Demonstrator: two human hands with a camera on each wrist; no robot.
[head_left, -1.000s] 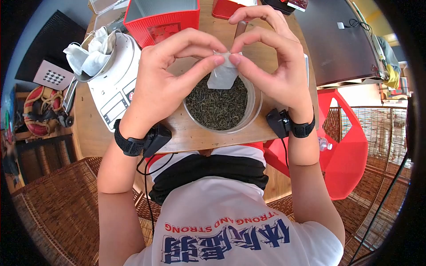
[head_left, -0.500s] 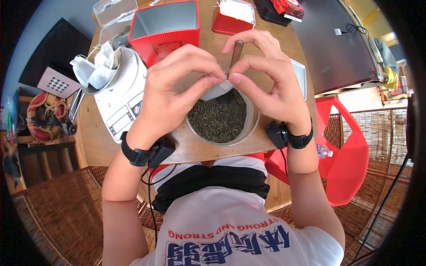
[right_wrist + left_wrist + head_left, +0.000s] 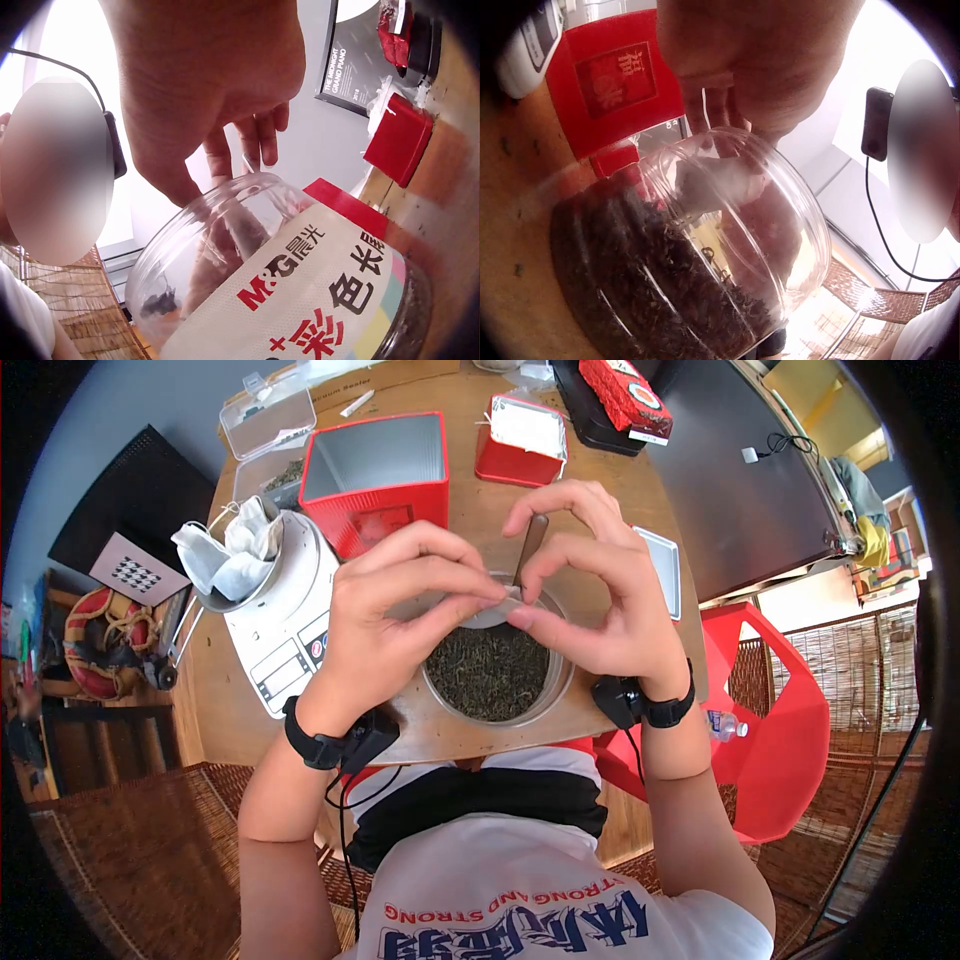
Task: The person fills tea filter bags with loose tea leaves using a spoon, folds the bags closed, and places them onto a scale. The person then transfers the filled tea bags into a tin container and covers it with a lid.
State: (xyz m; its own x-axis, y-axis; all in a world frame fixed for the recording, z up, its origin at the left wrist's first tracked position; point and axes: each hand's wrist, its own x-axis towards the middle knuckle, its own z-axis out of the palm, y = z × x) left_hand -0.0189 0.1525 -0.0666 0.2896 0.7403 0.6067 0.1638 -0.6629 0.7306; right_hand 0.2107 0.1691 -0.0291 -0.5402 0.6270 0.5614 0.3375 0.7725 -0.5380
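Note:
Between my two hands is a small white tea bag (image 3: 488,614), its top edge pinched by the thumb and index finger of my left hand (image 3: 395,595) and of my right hand (image 3: 610,595). The fingertips nearly meet over a clear round plastic jar (image 3: 562,695). Dark dried tea leaves (image 3: 490,675) fill the jar's lower part. A brown handle (image 3: 534,542) rises beside the right index finger. Through the jar's wall the left wrist view shows the pale bag (image 3: 712,184) in its upper part. A printed label (image 3: 300,277) covers the jar's side in the right wrist view.
Left of the jar is a white scale (image 3: 285,645) with a metal bowl (image 3: 225,603) of white stringed pouches (image 3: 250,532). A large open red tin (image 3: 390,520) and a smaller red tin (image 3: 520,460) stand behind. A pale lid (image 3: 660,575) lies at right.
The bag hung with its flat face showing; now it is tipped and mostly behind the fingers. Both hands still pinch it. The head view has shifted, showing more of the table's far side.

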